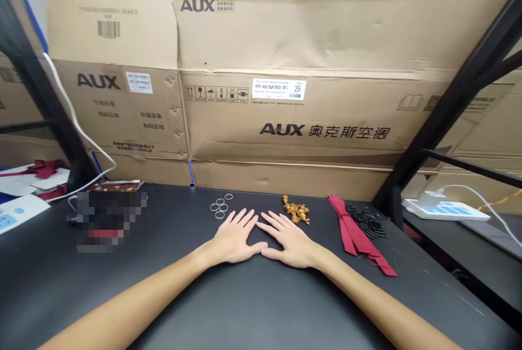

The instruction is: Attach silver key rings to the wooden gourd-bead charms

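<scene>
My left hand [237, 237] lies flat on the black tabletop [261, 306], fingers spread and holding nothing. Just beyond its fingertips are several thin silver rings [221, 207]. Flat beside it, my right hand [289, 240] has its fingers apart too, and the two thumbs meet at the tips. Behind the right hand's fingers sits a small pile of brown, glossy bead-like pieces [297, 210], partly close to the fingers. Farther right are dark red fabric strips [359, 236] and a heap of black loops [368, 221].
Large AUX cardboard boxes [326, 105] stand along the back edge. A pixelated dark item [108, 219] lies at left near a white cable [87, 135]. Black metal frame posts [428, 105] rise at both sides. On the right is a white power strip [444, 210].
</scene>
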Available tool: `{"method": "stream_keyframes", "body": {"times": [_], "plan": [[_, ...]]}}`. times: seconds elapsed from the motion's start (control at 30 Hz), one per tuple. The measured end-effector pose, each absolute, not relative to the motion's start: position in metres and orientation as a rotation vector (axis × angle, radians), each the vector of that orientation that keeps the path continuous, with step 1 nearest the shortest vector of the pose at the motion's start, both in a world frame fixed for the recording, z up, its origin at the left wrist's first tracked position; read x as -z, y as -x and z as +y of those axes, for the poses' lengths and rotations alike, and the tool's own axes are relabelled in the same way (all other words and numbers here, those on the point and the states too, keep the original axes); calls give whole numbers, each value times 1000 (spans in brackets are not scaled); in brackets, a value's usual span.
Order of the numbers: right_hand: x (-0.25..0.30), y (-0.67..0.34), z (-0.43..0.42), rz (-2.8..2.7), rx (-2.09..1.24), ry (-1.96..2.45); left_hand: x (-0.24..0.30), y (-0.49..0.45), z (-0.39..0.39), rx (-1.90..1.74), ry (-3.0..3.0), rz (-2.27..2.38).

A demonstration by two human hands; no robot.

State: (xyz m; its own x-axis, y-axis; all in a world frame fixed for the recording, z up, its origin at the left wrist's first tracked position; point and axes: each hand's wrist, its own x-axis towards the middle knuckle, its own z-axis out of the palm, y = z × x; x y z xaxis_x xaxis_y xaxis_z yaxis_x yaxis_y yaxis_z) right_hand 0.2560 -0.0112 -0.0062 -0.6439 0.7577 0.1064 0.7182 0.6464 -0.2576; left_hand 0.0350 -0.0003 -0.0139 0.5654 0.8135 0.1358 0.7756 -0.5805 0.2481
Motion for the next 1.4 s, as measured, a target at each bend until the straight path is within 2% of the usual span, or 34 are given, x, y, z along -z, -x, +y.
{"method": "stream_keyframes", "body": {"times": [1.03,1.4], "plan": [[7,-253,-20,-2595,-319,1150,9,-35,-2,-419,-2709,1343],[9,-251,-22,-2525,-205,1150,4,-43,-22,-437,-2701,1634]]}}
